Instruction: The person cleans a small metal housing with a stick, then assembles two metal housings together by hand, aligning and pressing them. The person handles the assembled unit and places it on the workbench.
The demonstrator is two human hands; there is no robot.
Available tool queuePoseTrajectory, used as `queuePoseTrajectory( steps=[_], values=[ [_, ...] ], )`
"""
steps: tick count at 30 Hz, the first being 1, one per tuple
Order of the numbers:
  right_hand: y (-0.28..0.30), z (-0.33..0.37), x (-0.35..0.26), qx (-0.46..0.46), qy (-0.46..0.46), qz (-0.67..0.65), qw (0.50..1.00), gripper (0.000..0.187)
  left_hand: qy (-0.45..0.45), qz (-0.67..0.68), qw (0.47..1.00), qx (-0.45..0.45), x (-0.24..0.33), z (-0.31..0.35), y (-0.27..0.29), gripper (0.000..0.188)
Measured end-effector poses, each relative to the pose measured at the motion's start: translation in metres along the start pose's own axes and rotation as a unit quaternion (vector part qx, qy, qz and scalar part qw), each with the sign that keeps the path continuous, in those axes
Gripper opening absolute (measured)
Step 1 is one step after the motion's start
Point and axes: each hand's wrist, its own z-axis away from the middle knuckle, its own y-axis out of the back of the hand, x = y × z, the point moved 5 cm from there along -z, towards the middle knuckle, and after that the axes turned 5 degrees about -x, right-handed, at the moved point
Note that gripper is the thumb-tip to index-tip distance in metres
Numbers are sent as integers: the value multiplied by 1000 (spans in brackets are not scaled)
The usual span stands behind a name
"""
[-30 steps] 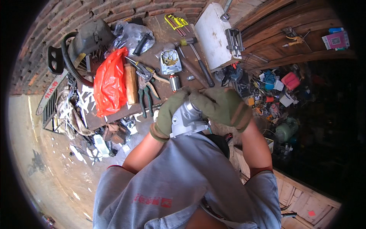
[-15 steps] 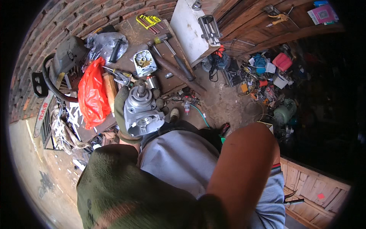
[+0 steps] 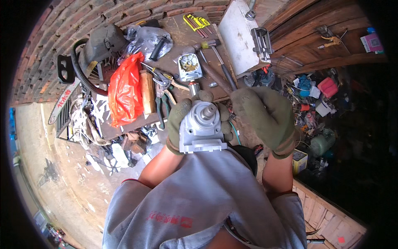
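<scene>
A silver-grey metal gear housing (image 3: 203,130) with a short shaft (image 3: 208,111) sticking up from its round top is held in front of my chest. My left hand (image 3: 177,118), in an olive-green work glove, wraps round it from the left, fingertips showing on its far right side. My right hand (image 3: 265,118), in a matching glove, is just right of the housing and apart from it. Its fingers are curled together; whether anything small is between them is hidden. Beyond the housing, a second open metal housing (image 3: 190,68) lies on the workbench (image 3: 178,31).
Hammers (image 3: 224,66), pliers (image 3: 161,110), a wooden block (image 3: 147,91) and a red plastic bag (image 3: 126,93) crowd the bench. A chainsaw (image 3: 95,54) stands at the left. A white box (image 3: 240,37) borders the bench's right side; a green motor (image 3: 322,142) lies among floor clutter.
My right hand and forearm have come down from close to the camera to beside the housing. The housing has turned, so its lower opening no longer faces up, and the view has shifted.
</scene>
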Motion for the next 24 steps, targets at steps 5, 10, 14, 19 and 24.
queuePoseTrajectory(
  steps=[5,10,14,19,24],
  values=[
    [-5,15,15,84,-5,-112,990,23,-2,-15,1000,19,-7,-2,2,55],
    [-11,4,-17,48,239,112,963,25,-14,8,998,-66,-8,-14,-6,66],
    [-23,-2,-32,6,294,323,900,26,2,-175,981,81,-5,-2,15,70],
    [-31,-2,-28,15,399,381,834,19,55,-338,934,104,5,0,13,58],
    [-43,1,-32,8,391,376,840,21,54,-247,966,60,8,-4,-13,37]
  ],
)
